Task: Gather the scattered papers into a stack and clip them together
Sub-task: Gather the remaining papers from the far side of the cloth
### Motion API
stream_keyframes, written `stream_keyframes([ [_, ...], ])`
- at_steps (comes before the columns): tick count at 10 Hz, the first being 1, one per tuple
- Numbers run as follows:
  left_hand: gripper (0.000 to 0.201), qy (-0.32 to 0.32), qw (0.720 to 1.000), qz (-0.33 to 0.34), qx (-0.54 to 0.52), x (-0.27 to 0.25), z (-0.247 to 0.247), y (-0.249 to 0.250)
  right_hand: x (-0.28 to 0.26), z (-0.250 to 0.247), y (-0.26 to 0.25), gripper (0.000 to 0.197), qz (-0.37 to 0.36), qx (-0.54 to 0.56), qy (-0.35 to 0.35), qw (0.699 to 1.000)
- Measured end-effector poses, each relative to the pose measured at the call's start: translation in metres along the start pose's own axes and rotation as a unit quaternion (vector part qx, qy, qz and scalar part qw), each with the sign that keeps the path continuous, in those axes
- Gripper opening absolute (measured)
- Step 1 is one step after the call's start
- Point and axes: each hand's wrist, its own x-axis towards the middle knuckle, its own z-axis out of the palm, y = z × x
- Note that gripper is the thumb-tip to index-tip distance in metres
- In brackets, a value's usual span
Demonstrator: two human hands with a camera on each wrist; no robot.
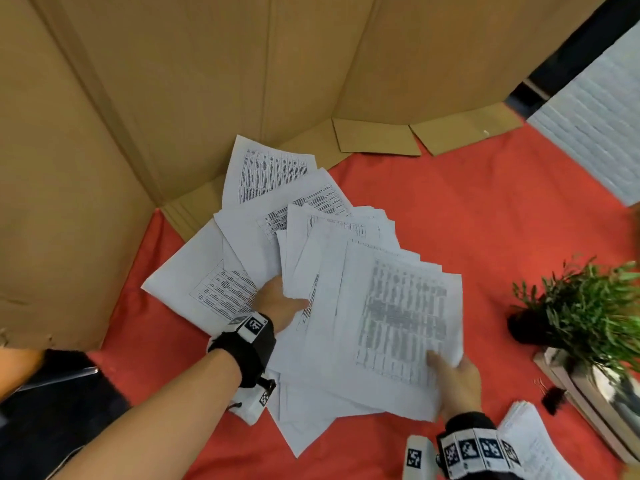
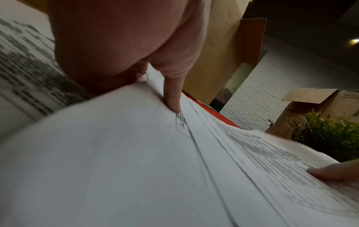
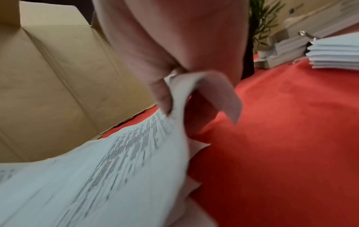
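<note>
Several printed white papers (image 1: 398, 306) lie fanned out on the red cloth (image 1: 485, 220). My left hand (image 1: 277, 299) reaches into the fan from the left. Its thumb (image 2: 172, 98) presses on a sheet and its fingers are hidden under the upper sheets. My right hand (image 1: 450, 368) pinches the near right corner of the top bunch, which curls up in the grip (image 3: 194, 92). More sheets (image 1: 266, 171) spread back-left against the cardboard. A black binder clip (image 1: 554, 400) lies on the cloth to the right of the papers.
A large open cardboard box (image 1: 138, 133) walls in the back and left. A potted green plant (image 1: 588, 306) stands at the right on a metallic base (image 1: 588, 393). Another paper stack (image 1: 530, 434) sits at the near right. A white panel (image 1: 595, 133) lies at the far right.
</note>
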Motion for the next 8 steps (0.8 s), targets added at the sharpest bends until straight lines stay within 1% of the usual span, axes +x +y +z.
stream_keyframes([
  [1, 0.05, -0.003, 1.0, -0.003, 0.01, 0.002, -0.001, 0.0, 0.004, -0.021, -0.008, 0.03, -0.038, -0.002, 0.121, 0.992],
  [2, 0.047, -0.005, 1.0, 0.004, 0.0, 0.004, -0.001, -0.001, 0.006, -0.035, -0.018, 0.033, -0.033, 0.011, 0.145, 0.989],
  [3, 0.044, -0.001, 1.0, 0.005, -0.004, 0.004, 0.0, -0.002, 0.011, -0.032, -0.016, 0.032, 0.001, -0.005, 0.101, 0.995],
  [4, 0.037, 0.009, 1.0, 0.006, -0.013, 0.005, 0.004, 0.0, 0.008, -0.02, -0.018, 0.028, 0.02, -0.028, 0.038, 0.999],
  [5, 0.037, 0.004, 1.0, 0.019, -0.016, 0.002, 0.011, 0.007, 0.002, -0.002, -0.023, 0.021, 0.017, -0.054, -0.007, 0.998],
  [6, 0.041, -0.003, 1.0, 0.013, 0.013, 0.003, 0.017, 0.008, -0.015, 0.003, -0.041, 0.031, 0.004, -0.033, 0.04, 0.999],
  [7, 0.041, -0.001, 1.0, 0.006, 0.017, 0.007, 0.017, 0.006, -0.057, -0.01, -0.087, 0.06, 0.034, -0.008, -0.026, 0.999],
  [8, 0.038, -0.004, 1.0, 0.011, 0.01, 0.008, 0.015, 0.005, -0.053, -0.032, -0.097, 0.059, -0.118, 0.107, 0.095, 0.983],
])
